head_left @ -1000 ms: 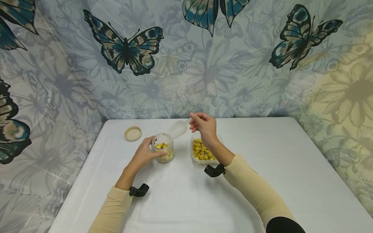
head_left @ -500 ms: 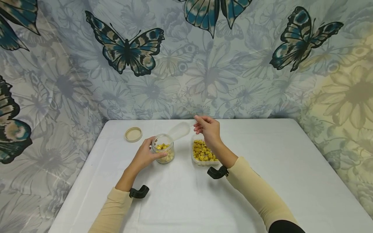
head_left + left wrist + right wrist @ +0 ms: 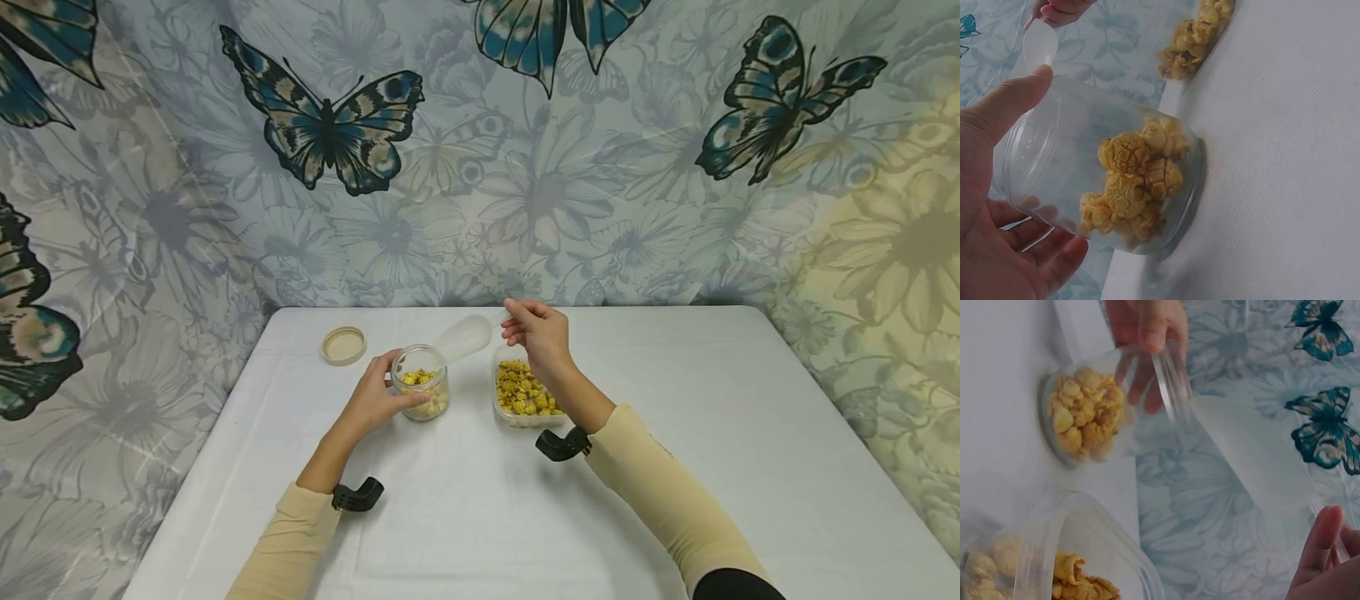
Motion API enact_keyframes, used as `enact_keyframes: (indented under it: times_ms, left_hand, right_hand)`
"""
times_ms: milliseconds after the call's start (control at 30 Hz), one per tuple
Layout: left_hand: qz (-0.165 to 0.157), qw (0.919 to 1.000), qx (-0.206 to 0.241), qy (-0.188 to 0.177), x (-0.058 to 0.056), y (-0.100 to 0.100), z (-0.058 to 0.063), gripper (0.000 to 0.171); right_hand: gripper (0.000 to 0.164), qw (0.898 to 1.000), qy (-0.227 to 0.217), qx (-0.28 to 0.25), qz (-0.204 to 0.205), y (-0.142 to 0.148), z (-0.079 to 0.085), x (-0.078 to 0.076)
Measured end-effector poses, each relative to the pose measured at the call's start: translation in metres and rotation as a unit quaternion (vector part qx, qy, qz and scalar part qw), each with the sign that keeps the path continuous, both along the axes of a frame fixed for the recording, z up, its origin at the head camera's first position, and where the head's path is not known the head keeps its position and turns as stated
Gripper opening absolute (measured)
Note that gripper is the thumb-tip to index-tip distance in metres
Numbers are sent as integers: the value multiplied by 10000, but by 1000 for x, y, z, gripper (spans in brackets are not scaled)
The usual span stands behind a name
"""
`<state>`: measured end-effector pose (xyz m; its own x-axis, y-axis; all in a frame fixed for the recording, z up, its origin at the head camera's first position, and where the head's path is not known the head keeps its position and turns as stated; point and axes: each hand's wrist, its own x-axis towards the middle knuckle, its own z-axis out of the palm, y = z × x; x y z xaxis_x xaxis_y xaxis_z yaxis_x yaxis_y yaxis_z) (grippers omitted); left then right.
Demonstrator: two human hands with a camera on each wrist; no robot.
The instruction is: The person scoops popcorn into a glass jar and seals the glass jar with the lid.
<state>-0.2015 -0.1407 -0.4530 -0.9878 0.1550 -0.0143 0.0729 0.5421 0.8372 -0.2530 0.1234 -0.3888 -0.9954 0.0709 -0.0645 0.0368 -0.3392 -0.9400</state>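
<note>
My left hand [image 3: 375, 396] grips a clear jar [image 3: 442, 403] on the table, thumb on the near side and fingers round the far side. Caramel popcorn [image 3: 1125, 172] fills the lower part of the jar. My right hand [image 3: 543, 340] pinches the thin handle of a translucent white scoop [image 3: 467, 337]. The scoop slants down to the left, its front end right at the jar's rim. In the right wrist view its bowl [image 3: 1260, 456] shows no popcorn. Below my right hand stands a clear plastic container [image 3: 525, 422] holding more popcorn [image 3: 519, 387], partly hidden by the wrist.
A round pale lid [image 3: 342, 346] lies on the table, behind and left of the jar. White cloth covers the table [image 3: 465, 508], whose far edge meets a butterfly-patterned backdrop [image 3: 540, 192]. Black cameras [image 3: 358, 495] are strapped to both wrists.
My right hand has shifted slightly to the right with the scoop, mostly in the first half second, then stays nearly still. The left hand and jar hold their place.
</note>
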Motion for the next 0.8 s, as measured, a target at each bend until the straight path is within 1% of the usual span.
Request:
enact_keyframes:
  times_ms: [167, 267, 400, 600, 667, 800]
  left_hand:
    - [-3, 9999, 111, 14, 0, -1, 2, 95]
    - [-17, 9999, 131, 47, 0, -2, 4, 95]
    - [-47, 9999, 145, 66, -1, -3, 6, 95]
    - [-45, 9999, 128, 17, -2, -5, 8, 94]
    - [-21, 9999, 127, 11, -2, -4, 10, 93]
    - [-55, 9995, 187, 237, -4, -1, 14, 89]
  right_hand:
    - [10, 9999, -75, -115, 20, 1, 1, 0]
    - [10, 9996, -180, -193, 101, 2, 2, 1]
    - [12, 9987, -343, -291, 249, 3, 4, 2]
    - [15, 9978, -449, -305, 382, 5, 8, 0]
    - [13, 9971, -479, -438, 396, 9, 10, -1]
    - [9, 9962, -395, -719, 309, 20, 17, -5]
